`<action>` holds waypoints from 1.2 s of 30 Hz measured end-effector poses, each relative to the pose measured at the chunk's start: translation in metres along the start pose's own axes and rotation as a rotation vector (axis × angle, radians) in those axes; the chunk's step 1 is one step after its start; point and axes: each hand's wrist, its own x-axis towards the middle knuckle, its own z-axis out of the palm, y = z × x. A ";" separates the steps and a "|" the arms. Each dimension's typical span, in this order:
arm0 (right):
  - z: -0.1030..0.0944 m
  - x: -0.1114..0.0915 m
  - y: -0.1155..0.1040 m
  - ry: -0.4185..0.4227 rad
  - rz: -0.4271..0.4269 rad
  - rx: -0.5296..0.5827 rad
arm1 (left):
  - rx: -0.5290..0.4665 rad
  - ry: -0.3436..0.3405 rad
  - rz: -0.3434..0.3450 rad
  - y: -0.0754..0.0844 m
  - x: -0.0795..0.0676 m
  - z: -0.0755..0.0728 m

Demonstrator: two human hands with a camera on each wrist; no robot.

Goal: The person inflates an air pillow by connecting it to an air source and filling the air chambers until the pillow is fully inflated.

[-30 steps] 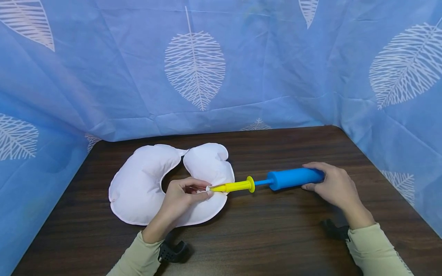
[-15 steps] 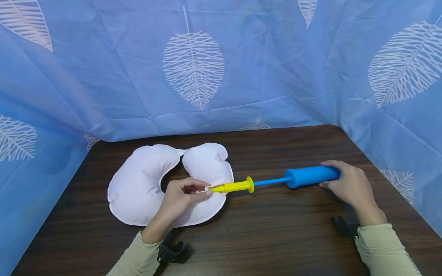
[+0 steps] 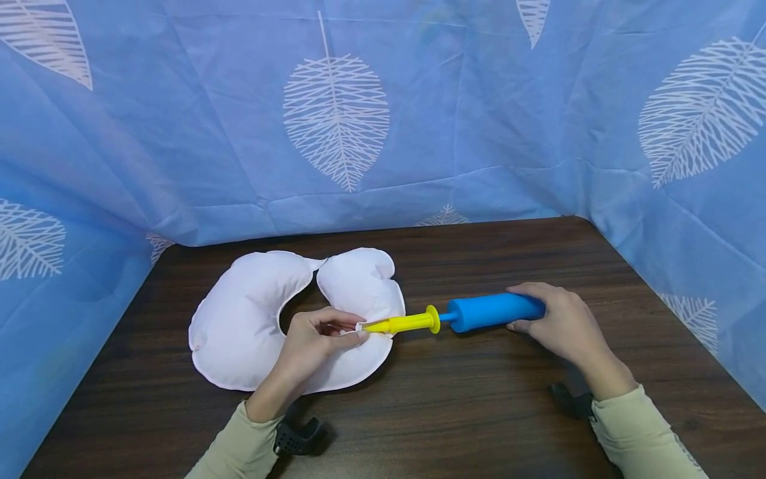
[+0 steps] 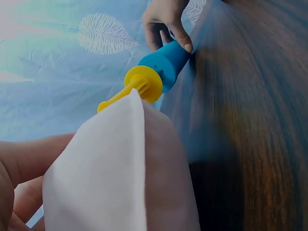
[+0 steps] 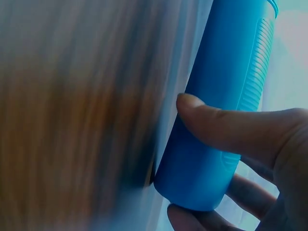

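Note:
A white inflatable neck pillow [image 3: 236, 319] lies puffed up on the dark wooden table. My left hand [image 3: 308, 346] pinches its small white valve [image 3: 360, 326] between thumb and fingers. Into that valve runs the tip of a yellow nozzle [image 3: 407, 323], part of a hand pump. The pump's blue barrel [image 3: 491, 312] lies in line to the right, with just a short piece of blue rod showing before the yellow flange. Around the barrel's far end curls my right hand [image 3: 562, 322]; in the right wrist view its thumb [image 5: 216, 122] presses along the side.
The brown table [image 3: 467, 412] extends around both hands, its back edge meeting a blue curtain [image 3: 419, 133] with white leaf prints. Curtain also hangs on the left and right sides. A black wrist strap [image 3: 299, 437] sits on my left wrist.
My right hand drew the blue barrel rightward, baring more rod, then pushed it back left until it nearly meets the yellow flange. My left hand and the pillow stay put.

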 end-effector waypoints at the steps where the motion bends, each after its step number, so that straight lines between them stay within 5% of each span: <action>1: 0.002 0.000 -0.005 -0.003 -0.017 -0.002 | -0.004 -0.002 0.002 0.000 0.000 0.000; 6: 0.009 -0.001 -0.020 -0.010 -0.070 -0.010 | -0.010 -0.009 0.018 0.000 -0.001 0.000; 15: 0.007 -0.004 -0.017 -0.009 -0.022 -0.050 | -0.001 -0.005 0.015 0.002 0.000 0.003; 36: -0.027 -0.007 0.044 0.034 0.323 -0.094 | -0.031 0.002 -0.011 0.002 -0.003 0.003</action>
